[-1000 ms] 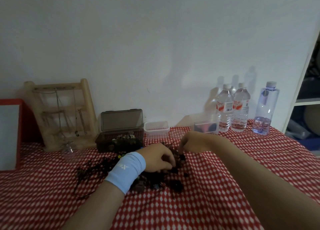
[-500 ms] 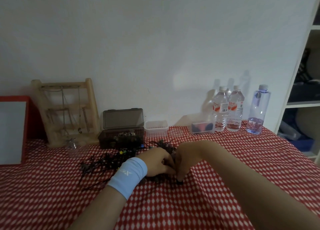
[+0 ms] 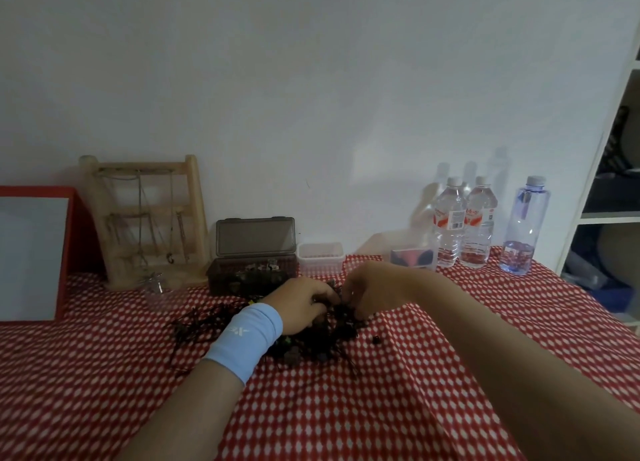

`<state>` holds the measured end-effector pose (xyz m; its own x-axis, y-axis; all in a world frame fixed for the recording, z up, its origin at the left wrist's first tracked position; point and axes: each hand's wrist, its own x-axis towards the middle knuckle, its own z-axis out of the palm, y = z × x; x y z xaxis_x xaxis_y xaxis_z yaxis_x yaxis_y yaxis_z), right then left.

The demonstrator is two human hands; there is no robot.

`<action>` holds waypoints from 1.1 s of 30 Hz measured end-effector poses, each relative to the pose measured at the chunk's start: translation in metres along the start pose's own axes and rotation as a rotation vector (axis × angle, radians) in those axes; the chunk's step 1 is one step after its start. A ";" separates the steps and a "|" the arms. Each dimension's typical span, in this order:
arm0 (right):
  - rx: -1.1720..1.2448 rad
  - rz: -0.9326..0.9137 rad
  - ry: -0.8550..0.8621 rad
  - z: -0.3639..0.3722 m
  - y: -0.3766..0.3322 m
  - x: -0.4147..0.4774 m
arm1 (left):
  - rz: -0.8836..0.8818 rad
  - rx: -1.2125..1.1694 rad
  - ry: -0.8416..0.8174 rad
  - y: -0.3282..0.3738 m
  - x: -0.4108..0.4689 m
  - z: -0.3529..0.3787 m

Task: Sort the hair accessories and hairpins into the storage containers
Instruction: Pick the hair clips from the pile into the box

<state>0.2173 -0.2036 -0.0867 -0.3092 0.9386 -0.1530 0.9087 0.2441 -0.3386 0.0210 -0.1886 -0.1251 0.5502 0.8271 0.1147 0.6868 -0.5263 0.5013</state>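
A dark tangled pile of hair accessories and hairpins (image 3: 311, 342) lies on the red-and-white tablecloth (image 3: 346, 408) in the middle. My left hand (image 3: 299, 303), with a light blue wristband, rests on top of the pile, fingers curled into it. My right hand (image 3: 372, 289) meets it from the right, fingers pinched on dark pieces at the pile's top. What each hand holds is too dark to make out. Behind the pile stands an open brown storage box (image 3: 254, 268) with items inside, next to a small clear container (image 3: 320, 256) and another clear box (image 3: 412, 258).
A wooden jewellery rack (image 3: 149, 218) and a small glass jar (image 3: 156, 284) stand at the back left, beside a red-framed board (image 3: 31, 252). Three water bottles (image 3: 478, 221) line the back right. A white shelf unit (image 3: 616, 183) borders the table on the right.
Both hands stayed together over the pile and shifted slightly toward the back of the table. The camera view moved a little; the pile's near side now shows more.
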 end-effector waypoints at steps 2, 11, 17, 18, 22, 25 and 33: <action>-0.019 -0.014 -0.036 0.002 -0.001 0.000 | 0.002 0.019 0.003 -0.003 0.001 0.002; -0.112 0.025 -0.058 0.026 0.000 0.013 | -0.051 -0.022 0.037 -0.016 -0.001 0.001; -0.085 -0.033 -0.028 0.019 -0.010 0.021 | -0.032 0.037 0.074 -0.027 -0.004 -0.011; -0.074 -0.059 -0.020 0.016 -0.011 0.024 | -0.033 0.028 0.086 -0.030 -0.004 -0.014; 0.086 -0.111 0.054 0.002 -0.015 0.042 | -0.047 -0.021 0.177 -0.043 0.002 -0.032; 0.122 -0.148 0.070 -0.004 -0.020 0.065 | -0.073 -0.033 0.221 -0.056 0.008 -0.048; 0.090 -0.235 0.193 -0.009 -0.051 0.144 | -0.128 -0.037 0.389 -0.109 0.033 -0.092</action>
<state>0.1291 -0.0789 -0.0827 -0.4411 0.8901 0.1149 0.7878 0.4453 -0.4256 -0.0790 -0.0862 -0.0971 0.2358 0.9023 0.3610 0.7165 -0.4124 0.5626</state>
